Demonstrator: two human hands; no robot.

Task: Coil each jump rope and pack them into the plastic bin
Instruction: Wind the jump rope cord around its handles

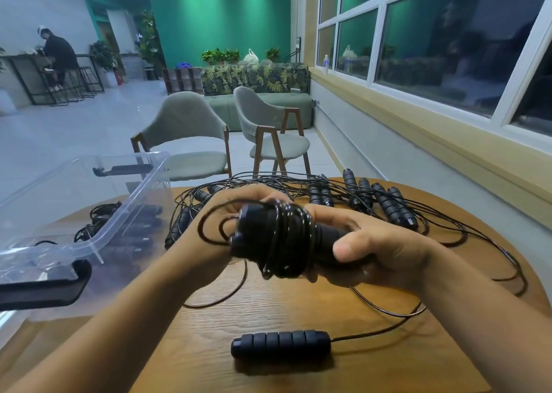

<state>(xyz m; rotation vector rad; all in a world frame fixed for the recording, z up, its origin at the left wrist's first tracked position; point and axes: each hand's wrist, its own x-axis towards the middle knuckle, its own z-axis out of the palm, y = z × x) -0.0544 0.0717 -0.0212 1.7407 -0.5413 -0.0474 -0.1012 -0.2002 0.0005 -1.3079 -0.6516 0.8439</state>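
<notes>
Both hands are clamped on one black foam-handled jump rope (277, 237), held above the middle of the round wooden worktop (209, 333). The right hand (379, 252) grips the handle end and the left hand (230, 210) curls round the butt ends with a loose loop of cord over it, so the bundle's long axis runs left to right between them. The clear plastic bin (86, 247) sits at the worktop's left edge, nearer the left hand, so I'd judge the bundle must travel leftwards.
</notes>
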